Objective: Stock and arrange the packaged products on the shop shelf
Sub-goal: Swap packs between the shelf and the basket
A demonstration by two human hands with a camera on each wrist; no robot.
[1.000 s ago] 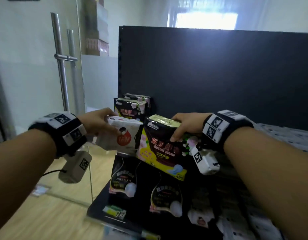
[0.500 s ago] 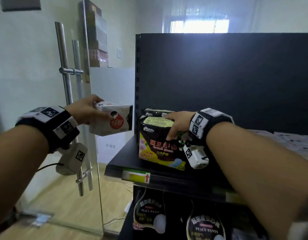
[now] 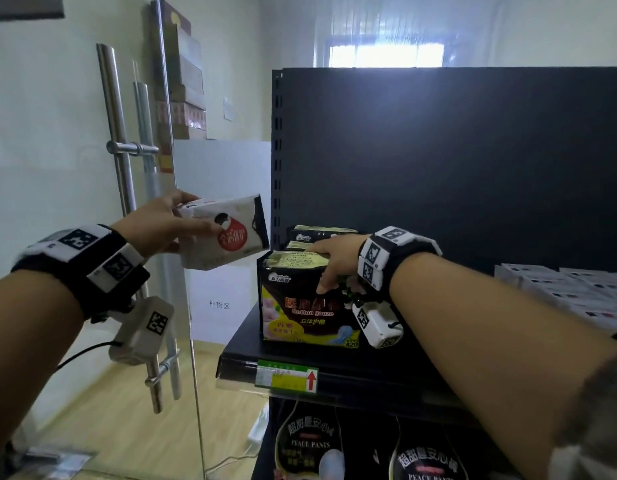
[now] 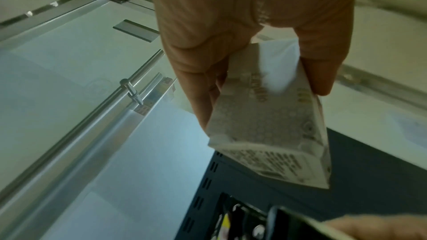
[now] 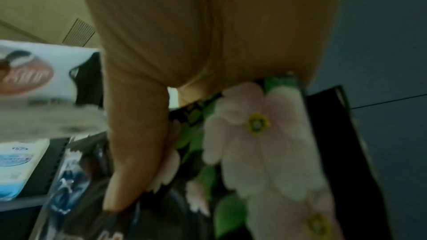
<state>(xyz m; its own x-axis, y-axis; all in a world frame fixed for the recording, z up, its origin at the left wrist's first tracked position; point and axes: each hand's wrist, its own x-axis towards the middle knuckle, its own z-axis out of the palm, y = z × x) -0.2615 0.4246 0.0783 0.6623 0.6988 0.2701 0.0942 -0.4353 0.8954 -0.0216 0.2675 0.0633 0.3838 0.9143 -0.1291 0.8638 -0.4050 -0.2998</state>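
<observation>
My right hand (image 3: 334, 259) is clamped over the top of the dark pack (image 3: 308, 306) at the shelf (image 3: 244, 344) front, just ahead of the packs behind my fingers. My left hand (image 3: 154, 225) is gripping the white pack (image 3: 227, 233) mid-air, off the shelf's end. I reckon if I swing it in now it'll clip the upright or knock the dark one over.

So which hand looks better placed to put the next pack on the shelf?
Left, probably. The left hand grips the white pack in the air beside the shelf, while the right hand is busy gripping the dark pack standing there.
</observation>
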